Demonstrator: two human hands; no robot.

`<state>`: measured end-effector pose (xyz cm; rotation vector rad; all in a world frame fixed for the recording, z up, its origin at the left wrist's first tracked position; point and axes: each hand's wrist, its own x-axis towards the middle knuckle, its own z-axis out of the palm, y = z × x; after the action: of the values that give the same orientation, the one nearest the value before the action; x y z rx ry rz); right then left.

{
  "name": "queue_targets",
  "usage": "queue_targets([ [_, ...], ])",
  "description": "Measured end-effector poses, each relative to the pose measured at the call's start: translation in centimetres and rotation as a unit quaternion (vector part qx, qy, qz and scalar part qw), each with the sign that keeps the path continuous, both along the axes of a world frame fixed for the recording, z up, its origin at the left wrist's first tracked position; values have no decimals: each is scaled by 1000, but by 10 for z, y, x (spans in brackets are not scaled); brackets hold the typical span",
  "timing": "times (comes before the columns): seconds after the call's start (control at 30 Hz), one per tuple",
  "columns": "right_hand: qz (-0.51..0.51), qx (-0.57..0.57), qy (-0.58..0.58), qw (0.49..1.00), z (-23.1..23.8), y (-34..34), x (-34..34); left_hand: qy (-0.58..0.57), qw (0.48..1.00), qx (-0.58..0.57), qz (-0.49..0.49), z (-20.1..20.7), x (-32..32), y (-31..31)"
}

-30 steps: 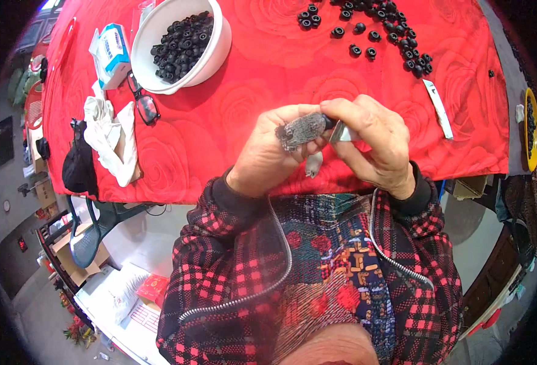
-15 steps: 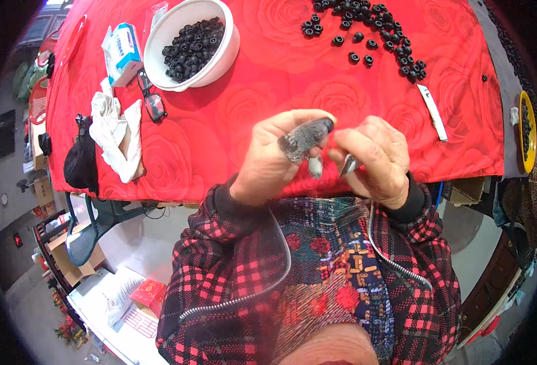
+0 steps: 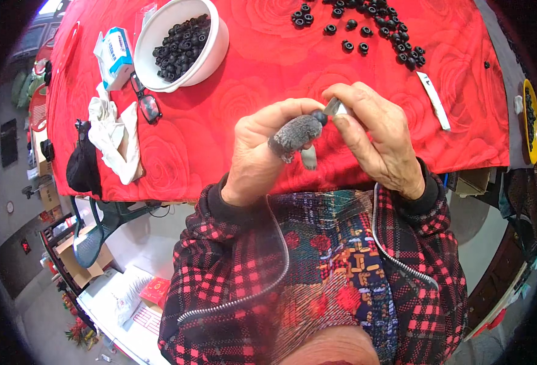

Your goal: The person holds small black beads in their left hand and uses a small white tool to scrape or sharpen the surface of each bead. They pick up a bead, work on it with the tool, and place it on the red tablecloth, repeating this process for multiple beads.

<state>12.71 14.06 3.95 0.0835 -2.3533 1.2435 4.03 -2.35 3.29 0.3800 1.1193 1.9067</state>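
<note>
Head view looks down on a person in a red-and-black plaid jacket seated at the near edge of a table covered in red rose-patterned cloth. Both hands are raised together just above that near edge. The left hand wears grey fabric covers on its thumb and one finger; the cover on the thumb presses a small black ring against the forefinger, so this hand is pinched closed on the ring. The right hand meets it from the right, its thumb and forefinger clamped on a small metal blade whose tip touches the ring.

Left of the hands, on the table, lies a crumpled white cloth, with a black pouch at the table's left edge beside it. Just beyond the cloth rest folded glasses. Farther left and back sits a small blue-and-white box, touching a white bowl filled with black rings. To the right, a white strip lies near the far right of the table. At the far side, loose black rings are scattered in a cluster. A yellow dish holding more dark pieces stands off the table's right edge.
</note>
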Motion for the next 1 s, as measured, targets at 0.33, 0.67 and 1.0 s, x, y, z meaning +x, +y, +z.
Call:
queue_targets([
  [0.33,12,1,-14,1000,-3,6,-1,-23,1000,-16,-8,-4,-3,2],
  [0.67,49,2,-20,999,-13,9,-5,-40,998,-38,5,-7,-3,5],
  [1.0,-8,-238,-178,955,-2,12,7,118,986,-80,82,-10,-14,7],
])
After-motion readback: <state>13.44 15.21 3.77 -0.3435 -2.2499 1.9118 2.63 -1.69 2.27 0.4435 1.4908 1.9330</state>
